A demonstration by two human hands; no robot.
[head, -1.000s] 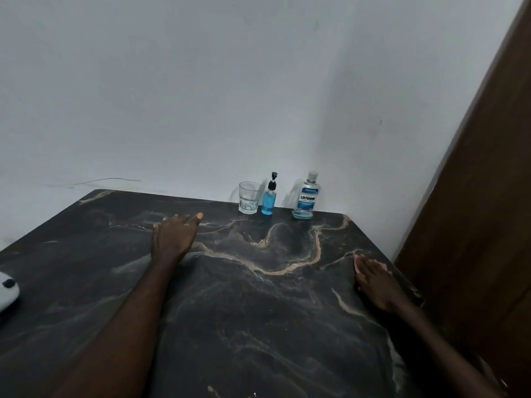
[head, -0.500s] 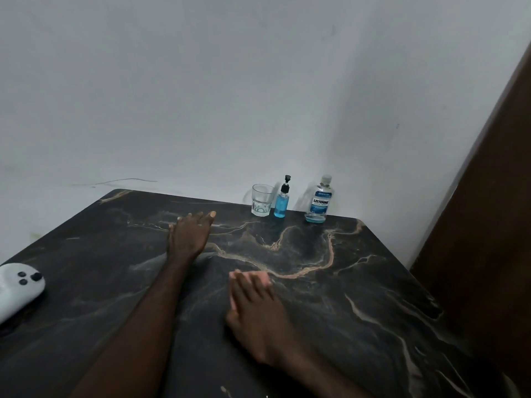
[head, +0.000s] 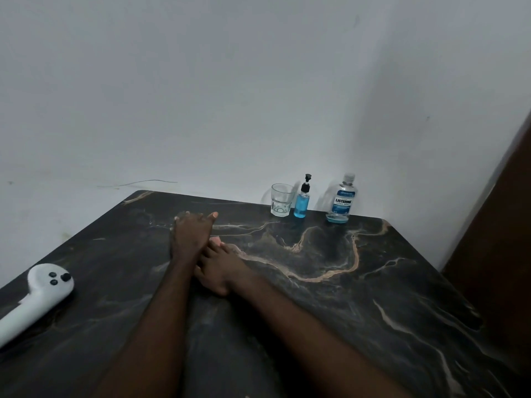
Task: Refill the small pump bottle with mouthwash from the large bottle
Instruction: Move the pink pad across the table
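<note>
Glossy dark marble table (head: 316,326)

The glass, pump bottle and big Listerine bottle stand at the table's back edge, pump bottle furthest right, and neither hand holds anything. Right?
Not quite. The head view shows the small pump bottle in the middle, between the glass and the large bottle, which is furthest right. The rest holds: the left hand and right hand hold nothing.

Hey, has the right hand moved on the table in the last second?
Yes. The right hand slid left across the table, from near its right edge, past the tan vein, to lie against the left hand.
</note>
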